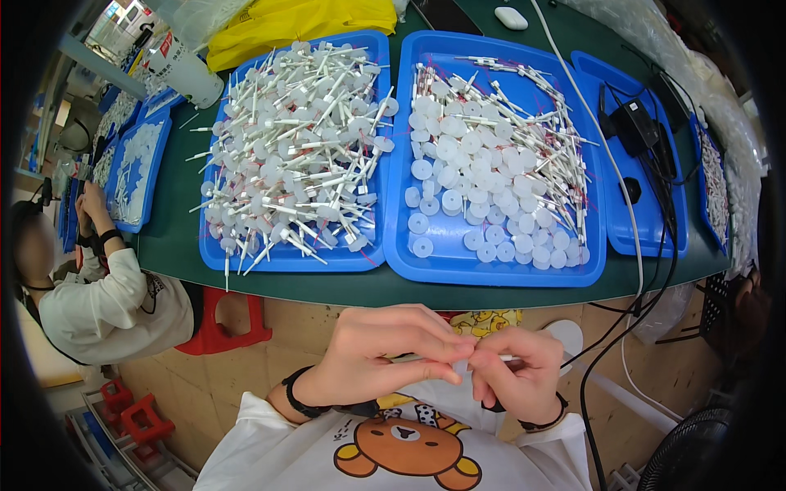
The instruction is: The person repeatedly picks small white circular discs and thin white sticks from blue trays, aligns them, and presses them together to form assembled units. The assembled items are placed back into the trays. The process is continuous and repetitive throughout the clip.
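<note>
— What is held?
— A small whitish piece is pinched between the fingertips of the left hand and the right hand, before the white shirt; its shape is partly covered. Within the right grip, a thin white end is seen.
— And beyond?
— On a green table, two smooth blue trays are heaped with round, cloudy discs and slender sticks.
</note>
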